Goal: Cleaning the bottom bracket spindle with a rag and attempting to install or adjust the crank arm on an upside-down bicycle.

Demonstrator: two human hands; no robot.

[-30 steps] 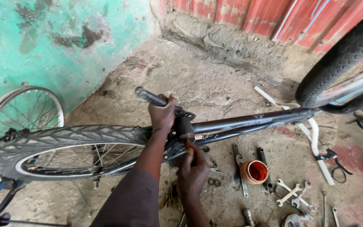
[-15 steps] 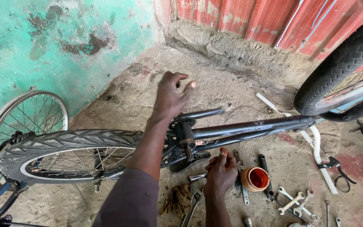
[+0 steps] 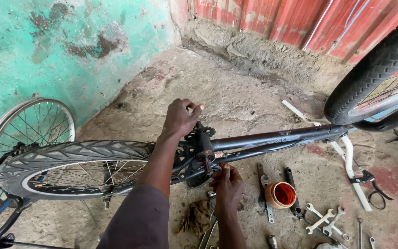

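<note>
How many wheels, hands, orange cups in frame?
Bicycle wheels: 3, the bare rim, the tyred wheel, the wheel at right
Hands: 2, left hand, right hand
Orange cup: 1
Total: 6

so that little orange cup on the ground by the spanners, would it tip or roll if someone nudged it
The orange cup lies on its side with the mouth facing up toward the camera, so it is already tipped and would probably roll. It looks like thin plastic, so likely light and easily shoved. The flat tools right beside it might stop it rolling far.
</note>
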